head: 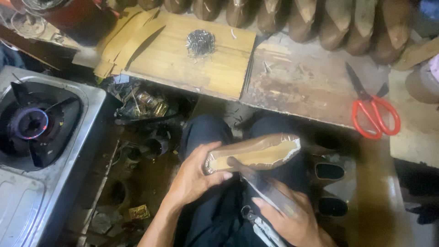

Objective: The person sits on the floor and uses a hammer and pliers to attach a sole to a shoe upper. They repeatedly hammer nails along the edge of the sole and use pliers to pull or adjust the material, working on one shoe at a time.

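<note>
Left hand: the left hand (192,178) is closed around the toe end of a shoe form (254,153), thumb laid over the top, fingers curled beneath.
Shoe form: long, tapering shape lying sole-up over the person's lap in dark trousers; pale tan insole face, shiny brown upper material pulled over the rim, with a ragged, whitish edge at the far end.
Right hand: the right hand (292,217) grips the handles of a metal tool (260,183), fingers wrapped tight; the tool's dull, dark grey nose touches the form near the toe, just beside the left thumb.
Workbench: a worn wooden workbench (302,87) with a scuffed, stained top lies beyond the knees.
Board: a smooth, light plywood board (183,64) rests on the bench, bearing a small heap of thin silvery nails (200,42).
Scissors: scissors (372,107) with red looped handles and dark blades lie on the bench to the right.
Lasts: a row of rounded brown shoe lasts (320,18) lines the far edge.
Stove: a steel gas stove (36,132) stands on the left, its black burner showing a bluish flame ring.
Floor: scraps and small clutter lie in shadow between stove and legs.
</note>
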